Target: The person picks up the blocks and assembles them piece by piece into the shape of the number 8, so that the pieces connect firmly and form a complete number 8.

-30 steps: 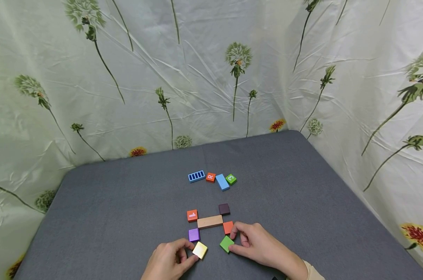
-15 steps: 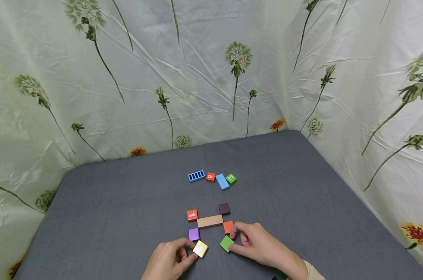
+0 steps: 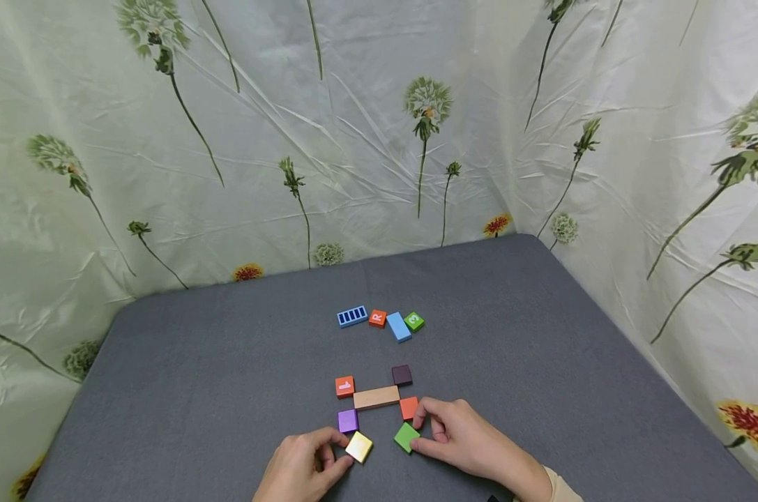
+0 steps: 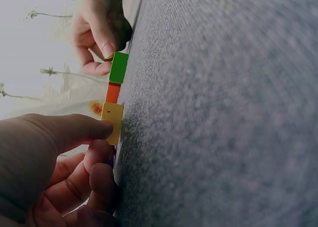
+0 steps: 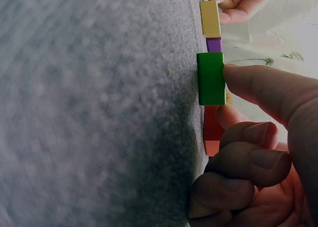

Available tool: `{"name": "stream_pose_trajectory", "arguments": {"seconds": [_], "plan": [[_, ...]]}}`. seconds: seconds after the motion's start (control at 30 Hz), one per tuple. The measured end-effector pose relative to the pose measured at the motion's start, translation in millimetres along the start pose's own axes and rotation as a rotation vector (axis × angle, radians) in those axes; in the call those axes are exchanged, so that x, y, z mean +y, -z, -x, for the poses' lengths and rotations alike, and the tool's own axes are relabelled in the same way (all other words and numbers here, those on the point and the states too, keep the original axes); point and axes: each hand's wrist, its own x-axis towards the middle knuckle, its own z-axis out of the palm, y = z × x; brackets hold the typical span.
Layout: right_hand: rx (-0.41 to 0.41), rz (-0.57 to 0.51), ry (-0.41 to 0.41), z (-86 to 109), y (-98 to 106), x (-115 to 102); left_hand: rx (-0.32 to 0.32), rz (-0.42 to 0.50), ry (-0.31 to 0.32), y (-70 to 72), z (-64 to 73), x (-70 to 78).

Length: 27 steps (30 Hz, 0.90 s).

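Observation:
My left hand (image 3: 303, 464) pinches a yellow block (image 3: 359, 447) between thumb and index finger, its corner close to the purple block (image 3: 348, 421). On the other side, my right hand (image 3: 460, 439) holds a green block (image 3: 406, 438) by its right side with thumb and index finger. The green block is turned cornerwise just below an orange block (image 3: 408, 408). A wooden bar (image 3: 376, 397) lies between the purple and orange blocks. At its upper ends are a red-orange block marked with a white character (image 3: 344, 387) and a dark block (image 3: 402, 375). Both wrist views show the held blocks at the cloth.
Farther back on the grey cloth surface (image 3: 228, 362) lie a blue block with dark bars (image 3: 352, 316), an orange R block (image 3: 377, 318), a plain blue block (image 3: 399, 327) and a green 3 block (image 3: 414, 321). A flower-printed curtain (image 3: 366, 139) hangs behind and along the right.
The yellow block has shifted very slightly away from me, toward the purple block, with the left fingers on it. My right hand and the other blocks look unmoved.

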Motion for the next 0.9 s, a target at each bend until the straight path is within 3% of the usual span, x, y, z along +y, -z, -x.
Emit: {"name": "stream_pose_trajectory", "arguments": {"seconds": [0.3, 0.5, 0.9], "plan": [[-0.010, -0.007, 0.015, -0.7, 0.9, -0.9, -0.038, 0.060, 0.010, 3.9, 0.7, -6.3], [0.021, 0.029, 0.052, -2.5, 7.0, -5.4, -0.018, 0.091, -0.036, 5.2, 2.9, -11.1], [0.097, 0.124, 0.058, -20.9, 40.7, -15.1, -0.019, 0.115, -0.043, 5.2, 3.8, -10.2]]}}
